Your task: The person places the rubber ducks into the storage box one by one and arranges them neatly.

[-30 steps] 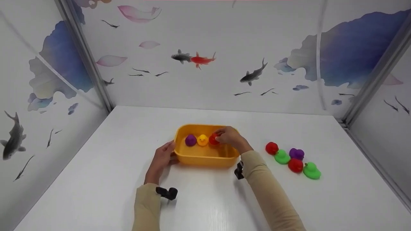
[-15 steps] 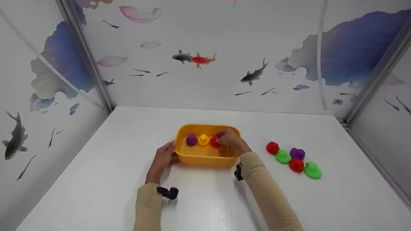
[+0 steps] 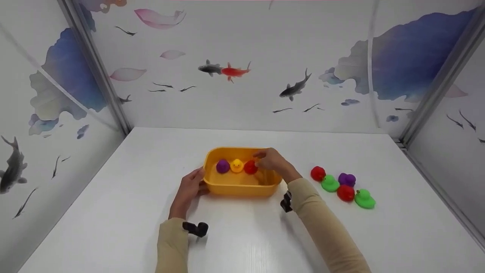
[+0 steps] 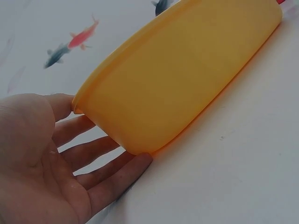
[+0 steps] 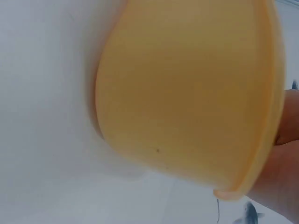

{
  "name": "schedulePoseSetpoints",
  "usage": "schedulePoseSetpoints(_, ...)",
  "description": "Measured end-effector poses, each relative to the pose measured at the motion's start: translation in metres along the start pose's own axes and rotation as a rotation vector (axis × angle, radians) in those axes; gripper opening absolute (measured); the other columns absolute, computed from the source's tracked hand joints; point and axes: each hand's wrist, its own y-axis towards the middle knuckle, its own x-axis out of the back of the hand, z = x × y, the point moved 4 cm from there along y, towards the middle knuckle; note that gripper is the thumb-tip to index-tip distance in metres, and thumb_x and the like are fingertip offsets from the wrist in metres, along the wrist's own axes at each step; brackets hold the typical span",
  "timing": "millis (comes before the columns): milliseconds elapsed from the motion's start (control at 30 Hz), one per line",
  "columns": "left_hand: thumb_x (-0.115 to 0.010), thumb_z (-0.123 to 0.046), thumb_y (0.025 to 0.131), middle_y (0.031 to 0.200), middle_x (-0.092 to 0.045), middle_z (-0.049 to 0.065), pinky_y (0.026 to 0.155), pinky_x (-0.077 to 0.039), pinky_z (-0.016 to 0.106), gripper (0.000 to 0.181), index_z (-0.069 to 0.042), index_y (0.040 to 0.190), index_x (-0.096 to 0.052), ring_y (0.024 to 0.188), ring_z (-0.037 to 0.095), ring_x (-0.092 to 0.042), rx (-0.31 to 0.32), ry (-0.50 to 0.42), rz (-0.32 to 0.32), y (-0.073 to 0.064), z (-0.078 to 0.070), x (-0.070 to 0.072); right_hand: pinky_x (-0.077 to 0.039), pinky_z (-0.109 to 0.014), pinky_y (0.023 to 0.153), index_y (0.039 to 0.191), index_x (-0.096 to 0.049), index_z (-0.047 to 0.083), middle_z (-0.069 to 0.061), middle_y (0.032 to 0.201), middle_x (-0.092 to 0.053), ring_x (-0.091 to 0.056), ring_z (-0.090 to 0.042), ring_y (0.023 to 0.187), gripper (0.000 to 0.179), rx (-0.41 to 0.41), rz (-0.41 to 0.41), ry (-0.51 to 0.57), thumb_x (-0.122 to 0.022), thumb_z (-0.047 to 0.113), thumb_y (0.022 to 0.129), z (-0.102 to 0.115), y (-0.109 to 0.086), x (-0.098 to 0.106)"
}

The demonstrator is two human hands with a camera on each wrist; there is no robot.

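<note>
Near the middle of the white table stands a yellow-orange plastic basin. Inside it, a purple toy duck, a yellow toy duck and a red toy duck sit in a row. My right hand reaches over the basin's right rim, its fingertips parted at the red duck's upper right side. In the right wrist view the basin wall hides most of that hand. My left hand touches the basin's left end with extended fingers along the outer wall and the thumb at the rim.
To the right of the basin lies a cluster of toy ducks: two red ones, two green ones and a purple one. Painted panels wall the table at the back and both sides.
My right hand's fingers have parted from the red duck and shifted slightly up and right. The red duck stays in the basin beside the yellow one. My left hand keeps its place.
</note>
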Motion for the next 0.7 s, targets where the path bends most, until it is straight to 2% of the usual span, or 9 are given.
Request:
schedulePoseSetpoints(167, -0.046, -0.037, 0.107, 0.136, -0.062, 0.018, 0.086, -0.061, 0.031, 0.049, -0.015, 0.151, -0.047, 0.091, 0.014, -0.071, -0.008, -0.012, 0.001, -0.001, -0.001, 0.002, -0.047, -0.043, 0.112, 0.139, -0.058, 0.008, -0.016, 0.147, -0.054, -0.057, -0.032, 0.127, 0.042, 0.041, 0.034, 0.052, -0.063, 0.009, 0.097, 0.006, -0.014, 0.015)
schedulePoseSetpoints(333, -0.045, -0.037, 0.107, 0.137, -0.062, 0.017, 0.087, -0.061, 0.031, 0.048, -0.016, 0.151, -0.047, 0.091, 0.014, -0.07, 0.011, 0.0, -0.003, -0.002, 0.0, 0.003, -0.048, -0.043, 0.111, 0.139, -0.058, 0.01, -0.014, 0.144, -0.056, -0.059, -0.029, 0.126, 0.042, 0.127, 0.038, 0.085, -0.065, 0.016, 0.098, 0.004, -0.035, 0.035)
schedulePoseSetpoints(500, -0.045, -0.038, 0.107, 0.138, -0.061, 0.016, 0.088, -0.06, 0.031, 0.049, -0.017, 0.151, -0.047, 0.093, 0.016, -0.07, 0.019, 0.012, 0.002, -0.001, 0.0, 0.002, -0.044, -0.048, 0.114, 0.139, -0.058, 0.012, -0.014, 0.145, -0.056, -0.06, -0.03, 0.127, 0.044, 0.212, 0.001, 0.133, -0.066, 0.025, 0.097, -0.012, -0.056, 0.06)
schedulePoseSetpoints(700, -0.045, -0.039, 0.107, 0.139, -0.061, 0.015, 0.089, -0.06, 0.031, 0.048, -0.018, 0.15, -0.047, 0.094, 0.016, -0.069, 0.013, 0.018, 0.0, -0.001, 0.001, 0.0, -0.042, -0.05, 0.115, 0.138, -0.058, 0.014, -0.012, 0.146, -0.055, -0.057, -0.034, 0.131, 0.046, 0.185, -0.067, 0.147, -0.066, 0.035, 0.097, -0.039, -0.071, 0.087)
